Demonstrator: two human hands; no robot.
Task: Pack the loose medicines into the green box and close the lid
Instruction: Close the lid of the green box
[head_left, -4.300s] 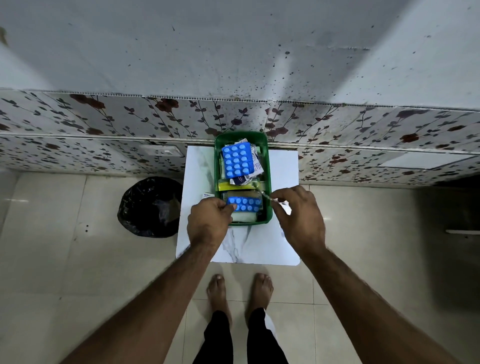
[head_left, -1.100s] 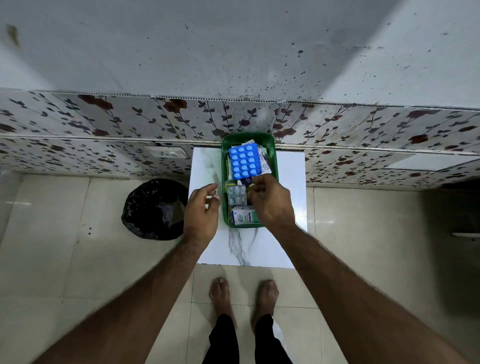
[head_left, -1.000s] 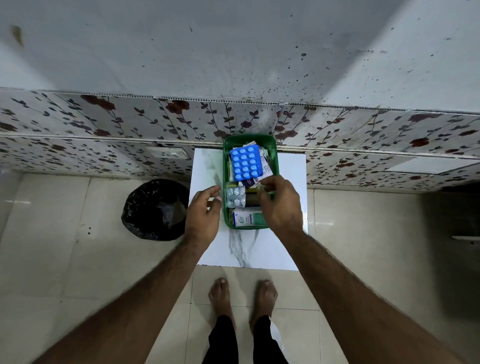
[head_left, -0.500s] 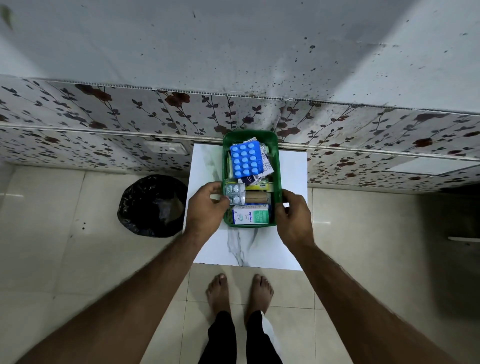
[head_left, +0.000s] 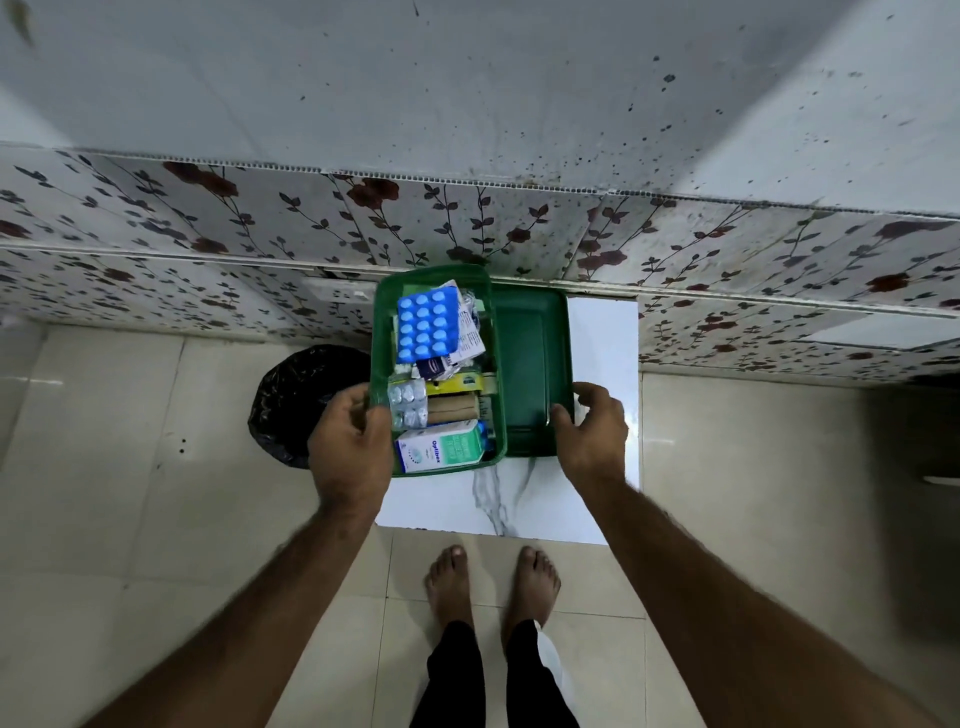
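Gripping the full green plastic box (head_left: 382, 332) with my left hand (head_left: 349, 451), fingers clamped on its wall, I pinch the flat green lid (head_left: 530, 364) beside it with my right hand (head_left: 592, 434) (blister packs heaped high could block closing).

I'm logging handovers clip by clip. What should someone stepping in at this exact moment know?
Left hand: grips the left wall of the green box.
Right hand: at the lid, near corner; grip uncertain.
Things: box is full, blue blister pack on top, white carton at the near end. Lid lies beside it on the white table.
Done: packing, apparently; no loose medicines visible.
Left: fit and close the lid.
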